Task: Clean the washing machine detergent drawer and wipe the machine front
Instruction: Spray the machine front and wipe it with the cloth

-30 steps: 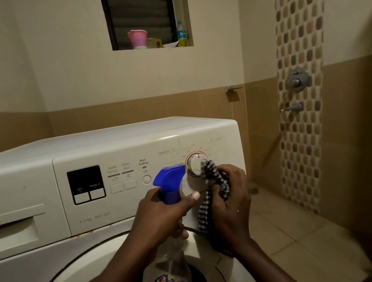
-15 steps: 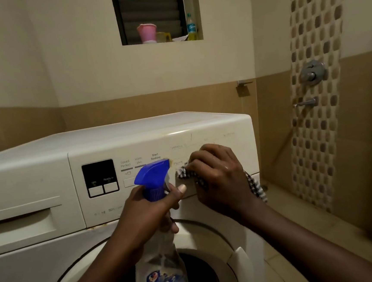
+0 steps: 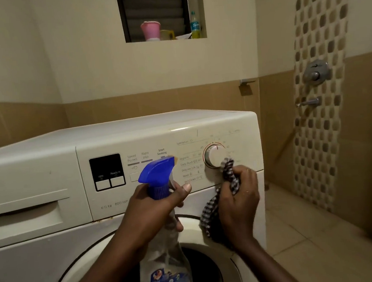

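A white front-loading washing machine fills the lower left. Its detergent drawer at the left of the panel is closed. My left hand grips a clear spray bottle with a blue trigger head, held in front of the control panel. My right hand holds a black-and-white checked cloth, bunched and pressed against the panel just below the round program dial. The cloth's loose end hangs down over the door rim.
The round door lies below my arms. A dark display with two buttons sits mid-panel. A wall niche holds a pink cup and a bottle. Shower taps and tiled floor are at the right.
My right hand has slid down off the dial, which was covered half a second ago and now shows again. The cloth sits just under it. The spray bottle stays in my left hand.
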